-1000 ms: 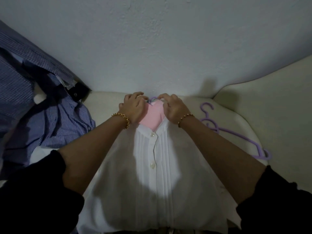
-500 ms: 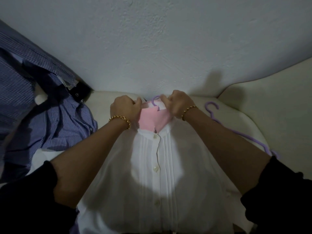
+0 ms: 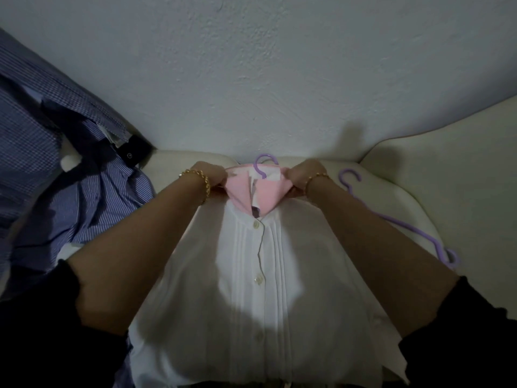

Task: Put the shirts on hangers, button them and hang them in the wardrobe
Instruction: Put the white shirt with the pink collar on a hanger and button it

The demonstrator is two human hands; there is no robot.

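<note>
While the white shirt [image 3: 260,275] lies front up on the cream sofa [image 3: 447,169], our left hand [image 3: 212,177] and our right hand [image 3: 300,177] each pinch a side of its pink collar [image 3: 237,191]. A purple hanger hook [image 3: 263,156] pokes out between them, and blue shirts [image 3: 70,177] lie nearby.

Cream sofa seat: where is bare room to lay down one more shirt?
Free: the cream sofa's right cushion beyond the loose purple plastic hanger, and a strip at the seat back between the heaped blue striped shirts and the left hand. Crowded: the middle, under the white pleated shirt that this and the right hand grip at its pink collar.
</note>
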